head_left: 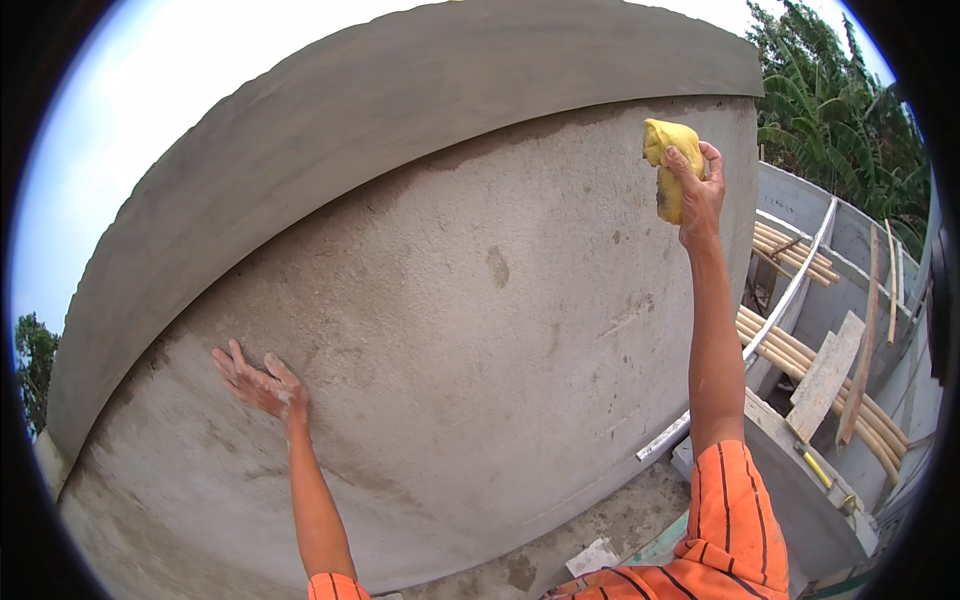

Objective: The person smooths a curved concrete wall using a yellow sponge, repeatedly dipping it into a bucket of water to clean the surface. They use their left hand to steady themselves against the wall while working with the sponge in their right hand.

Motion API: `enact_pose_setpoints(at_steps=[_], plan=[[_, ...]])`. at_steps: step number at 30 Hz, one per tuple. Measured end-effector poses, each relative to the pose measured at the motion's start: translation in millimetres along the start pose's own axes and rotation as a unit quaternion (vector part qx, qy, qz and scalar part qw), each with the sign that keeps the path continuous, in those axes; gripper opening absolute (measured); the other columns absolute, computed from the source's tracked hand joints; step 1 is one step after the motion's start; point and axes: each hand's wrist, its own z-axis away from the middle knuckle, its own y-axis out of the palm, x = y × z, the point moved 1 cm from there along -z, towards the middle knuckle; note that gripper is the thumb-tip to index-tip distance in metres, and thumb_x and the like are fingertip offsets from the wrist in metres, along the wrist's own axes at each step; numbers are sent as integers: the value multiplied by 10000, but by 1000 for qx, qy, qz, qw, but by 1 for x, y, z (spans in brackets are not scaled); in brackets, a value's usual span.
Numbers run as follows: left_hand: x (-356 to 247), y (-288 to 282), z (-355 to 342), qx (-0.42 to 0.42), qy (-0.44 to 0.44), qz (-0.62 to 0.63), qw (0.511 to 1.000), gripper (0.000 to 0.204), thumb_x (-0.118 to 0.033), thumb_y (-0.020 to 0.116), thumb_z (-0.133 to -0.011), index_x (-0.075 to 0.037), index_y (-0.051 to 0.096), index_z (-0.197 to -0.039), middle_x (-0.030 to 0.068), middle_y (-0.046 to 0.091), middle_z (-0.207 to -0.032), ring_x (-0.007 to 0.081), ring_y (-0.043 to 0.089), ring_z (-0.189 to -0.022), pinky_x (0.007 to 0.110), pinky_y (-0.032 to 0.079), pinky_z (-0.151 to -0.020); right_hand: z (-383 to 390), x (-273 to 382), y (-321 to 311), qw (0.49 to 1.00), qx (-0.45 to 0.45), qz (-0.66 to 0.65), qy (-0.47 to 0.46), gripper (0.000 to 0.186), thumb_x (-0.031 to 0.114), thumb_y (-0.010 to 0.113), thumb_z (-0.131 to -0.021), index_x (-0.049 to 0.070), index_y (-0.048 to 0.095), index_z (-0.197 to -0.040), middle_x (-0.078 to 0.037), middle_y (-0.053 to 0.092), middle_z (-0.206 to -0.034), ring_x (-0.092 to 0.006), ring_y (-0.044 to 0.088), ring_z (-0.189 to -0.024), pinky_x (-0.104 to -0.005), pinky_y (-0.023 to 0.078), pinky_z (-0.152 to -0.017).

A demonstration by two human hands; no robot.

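Note:
A yellow sponge [676, 140], darkened on its lower part, is gripped in my right hand [703, 190], raised near the upper right end of a grey plastered wall [450, 330]. Whether the sponge touches the plaster I cannot tell. Lower on the left, my left hand [262, 383] rests by the wall with fingers spread and nothing in it; pale dust coats its fingers. Damp-looking darker patches mark the plaster, mostly along its top. Above both hands, a smooth darker grey band [400, 110] juts out over the wall.
On the right, several bamboo poles [800, 360] and wooden planks [828, 375] lie across block walls. A yellow-handled tool [815, 466] sits on a ledge. A white straight bar [663, 437] leans near the wall's foot. Trees [840, 120] stand behind.

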Motion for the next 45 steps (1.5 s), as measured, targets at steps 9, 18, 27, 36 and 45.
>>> enact_pose_setpoints(at_steps=[9,18,27,36,45], plan=[[3,-1,2,11,-4,-5,1000,581,-411,408,-982,-158,307,-1495,138,212,-1596,305,169,-1481,581,65,-1177,-111,75,86,817,-143,463,-313,476,282,697,-810,77,535,-1208,-157,642,-1073,-297,624,-1049,-436,517,-895],[1,-3,0,13,-6,-6,1000,591,-445,382,-987,-156,301,-1496,141,210,-1594,306,162,-1482,588,60,-1175,-108,76,108,738,-67,550,-386,258,243,600,-816,105,628,-1033,-169,648,-1012,-372,597,-1016,-507,477,-879],[-1,-1,2,4,-10,11,1000,578,-433,386,-989,-158,306,-1491,136,220,-1592,298,180,-1479,590,69,-1174,-158,52,84,982,163,-61,-70,365,261,558,-914,28,554,-1194,-114,667,-1045,-269,643,-893,-410,530,-774],[-1,0,1,6,-5,-4,1000,580,-416,401,-982,-161,307,-1495,133,213,-1598,293,167,-1484,579,64,-1179,-140,34,88,990,124,5,-74,895,381,853,-732,57,376,-1417,-130,575,-1233,-230,568,-1176,-357,513,-981],[4,-4,1,9,-3,-3,1000,576,-391,420,-975,-155,317,-1490,140,210,-1598,306,161,-1484,578,59,-1177,-104,73,123,967,85,181,-159,484,296,577,-937,-11,464,-1294,-176,645,-1135,-274,625,-1011,-427,507,-881]])
